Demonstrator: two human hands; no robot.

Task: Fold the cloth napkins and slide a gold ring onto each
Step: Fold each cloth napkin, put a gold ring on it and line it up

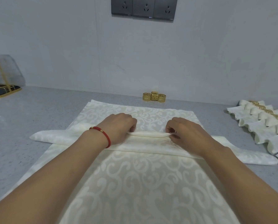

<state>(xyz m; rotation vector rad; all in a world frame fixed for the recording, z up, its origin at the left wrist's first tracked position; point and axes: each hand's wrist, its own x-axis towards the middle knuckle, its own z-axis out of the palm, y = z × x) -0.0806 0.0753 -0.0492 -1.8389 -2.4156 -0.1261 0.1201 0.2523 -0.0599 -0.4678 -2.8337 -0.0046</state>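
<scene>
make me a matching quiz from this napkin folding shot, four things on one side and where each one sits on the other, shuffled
Things:
1. gold rings
2. finished napkins
3. red bracelet
4. power sockets

Places:
A. on the left wrist
B. far right of the counter, in a row
C. on the wall, top of view
D. at the back of the counter, against the wall

Pairs: 1-D, 2-B, 3-A, 4-C

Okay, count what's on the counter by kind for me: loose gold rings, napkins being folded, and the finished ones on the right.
Loose gold rings: 3
Napkin being folded: 1, pinched by left hand and right hand
Finished ringed napkins: about 6; the row runs off frame
Total: about 10
</scene>
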